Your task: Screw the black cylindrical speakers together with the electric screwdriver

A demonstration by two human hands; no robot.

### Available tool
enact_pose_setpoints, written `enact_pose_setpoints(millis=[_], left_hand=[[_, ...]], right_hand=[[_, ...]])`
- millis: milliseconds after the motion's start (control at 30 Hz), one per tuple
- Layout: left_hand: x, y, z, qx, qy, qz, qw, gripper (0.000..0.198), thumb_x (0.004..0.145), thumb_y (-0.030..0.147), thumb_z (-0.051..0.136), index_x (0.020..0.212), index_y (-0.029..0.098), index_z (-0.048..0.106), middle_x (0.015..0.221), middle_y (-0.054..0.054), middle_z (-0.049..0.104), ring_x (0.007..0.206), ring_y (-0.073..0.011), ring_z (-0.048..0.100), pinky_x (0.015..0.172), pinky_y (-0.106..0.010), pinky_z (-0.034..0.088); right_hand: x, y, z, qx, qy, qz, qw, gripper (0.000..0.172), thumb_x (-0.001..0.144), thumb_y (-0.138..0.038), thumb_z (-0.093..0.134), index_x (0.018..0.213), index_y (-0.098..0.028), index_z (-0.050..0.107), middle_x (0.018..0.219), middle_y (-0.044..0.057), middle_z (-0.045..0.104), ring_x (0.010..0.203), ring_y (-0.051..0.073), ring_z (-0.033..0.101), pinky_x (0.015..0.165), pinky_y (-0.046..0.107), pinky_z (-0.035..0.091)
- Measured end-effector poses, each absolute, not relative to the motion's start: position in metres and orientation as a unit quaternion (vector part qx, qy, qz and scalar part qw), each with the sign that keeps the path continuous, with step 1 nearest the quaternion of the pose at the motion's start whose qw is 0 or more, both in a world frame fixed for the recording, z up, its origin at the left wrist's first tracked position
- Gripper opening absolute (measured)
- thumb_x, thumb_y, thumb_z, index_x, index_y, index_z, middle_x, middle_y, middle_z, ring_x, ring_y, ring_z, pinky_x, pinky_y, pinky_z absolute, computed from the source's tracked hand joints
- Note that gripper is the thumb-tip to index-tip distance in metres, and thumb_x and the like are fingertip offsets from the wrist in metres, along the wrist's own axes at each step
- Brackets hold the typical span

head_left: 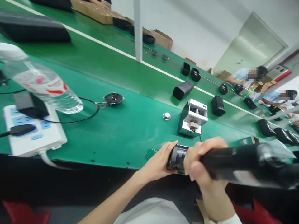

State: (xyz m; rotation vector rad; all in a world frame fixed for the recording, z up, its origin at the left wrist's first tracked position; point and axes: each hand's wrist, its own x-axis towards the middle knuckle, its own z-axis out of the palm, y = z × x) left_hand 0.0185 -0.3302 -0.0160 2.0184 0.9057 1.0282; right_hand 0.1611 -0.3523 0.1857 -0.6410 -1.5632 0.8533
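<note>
My left hand [160, 161] is closed around the left end of a black speaker housing [174, 158] at the table's front edge. A perforated silver-grey patch shows on the housing. Over its right side, my right hand [203, 163] grips a black cylindrical electric screwdriver [235, 161], whose rear points right and is blurred. The screwdriver's tip is hidden behind my fingers, so contact with the housing cannot be seen. Just beyond my hands stands a silver-and-black screw feeder [192, 118]. To its left lies a small round silver part [166, 116].
At left, a water bottle [46, 79] leans over a white power strip [37, 140] with a black adapter [30, 104]. A wired round speaker driver [113, 98] lies on the green table [112, 137]. Black housings [218, 105] line the belt behind a white post [138, 31]. Co-workers [249, 77] sit far right.
</note>
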Motion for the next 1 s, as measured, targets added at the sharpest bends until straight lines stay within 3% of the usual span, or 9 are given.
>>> enact_pose_setpoints(millis=[133,233,300,400,533,667,800,1000], left_hand=[[0.013,-0.331,-0.014,0.784,0.338,0.378,0.358,0.132,0.084,0.023,0.093,0.181,0.037,0.005,0.172,-0.022,0.045,0.163,-0.0472,0.049,0.130,-0.071,0.049],[0.010,-0.331,-0.013,0.787,0.337,0.375,0.355,0.140,0.085,0.023,0.096,0.182,0.040,-0.003,0.174,-0.023,0.043,0.164,-0.0474,0.048,0.129,-0.071,0.050],[0.009,-0.332,-0.014,0.785,0.338,0.378,0.356,0.143,0.085,0.022,0.096,0.182,0.041,-0.008,0.173,-0.023,0.045,0.162,-0.0475,0.051,0.127,-0.071,0.051],[0.009,-0.332,-0.014,0.784,0.337,0.381,0.355,0.144,0.087,0.021,0.096,0.182,0.042,-0.010,0.171,-0.024,0.047,0.161,-0.0478,0.052,0.126,-0.073,0.052],[0.008,-0.333,-0.011,0.786,0.338,0.377,0.355,0.141,0.088,0.021,0.095,0.182,0.043,-0.009,0.171,-0.023,0.047,0.162,-0.0470,0.052,0.126,-0.073,0.052],[0.007,-0.334,-0.007,0.784,0.343,0.374,0.357,0.138,0.089,0.021,0.094,0.182,0.041,-0.006,0.168,-0.021,0.049,0.159,-0.0459,0.055,0.125,-0.071,0.053],[0.007,-0.333,-0.006,0.788,0.349,0.365,0.352,0.136,0.091,0.024,0.092,0.182,0.041,-0.007,0.168,-0.021,0.050,0.158,-0.0458,0.056,0.124,-0.070,0.054],[0.007,-0.331,-0.012,0.791,0.346,0.369,0.344,0.137,0.091,0.029,0.093,0.182,0.039,-0.009,0.169,-0.022,0.048,0.159,-0.0465,0.053,0.127,-0.071,0.051]], right_hand=[[0.177,-0.325,0.231,-0.224,-0.619,0.296,0.692,0.020,0.100,-0.028,0.083,0.112,-0.029,0.067,0.059,-0.012,0.046,0.032,0.008,0.033,0.032,0.022,0.032],[0.193,-0.280,0.245,-0.257,-0.586,0.143,0.755,0.024,0.090,-0.017,0.081,0.102,-0.029,0.064,0.059,-0.013,0.043,0.035,0.010,0.040,0.036,0.024,0.038],[0.204,-0.249,0.241,-0.272,-0.566,0.092,0.773,0.022,0.089,-0.020,0.079,0.097,-0.028,0.061,0.058,-0.013,0.041,0.037,0.012,0.044,0.039,0.026,0.040],[0.212,-0.215,0.225,-0.280,-0.572,0.086,0.766,0.030,0.090,-0.034,0.083,0.095,-0.029,0.053,0.056,-0.013,0.038,0.037,0.013,0.044,0.041,0.028,0.041],[0.209,-0.195,0.205,-0.335,-0.580,0.100,0.735,0.037,0.095,-0.051,0.080,0.102,-0.031,0.049,0.062,-0.011,0.047,0.041,0.014,0.049,0.045,0.031,0.047],[0.204,-0.189,0.193,-0.349,-0.587,0.099,0.724,0.031,0.093,-0.044,0.077,0.106,-0.031,0.052,0.066,-0.011,0.050,0.043,0.014,0.053,0.045,0.029,0.047],[0.202,-0.187,0.192,-0.328,-0.575,0.091,0.744,0.025,0.091,-0.037,0.073,0.104,-0.030,0.053,0.064,-0.012,0.047,0.040,0.012,0.048,0.043,0.028,0.042],[0.203,-0.210,0.204,-0.337,-0.568,0.135,0.739,0.039,0.085,-0.054,0.088,0.095,-0.033,0.057,0.055,-0.014,0.041,0.038,0.012,0.037,0.039,0.032,0.037]])
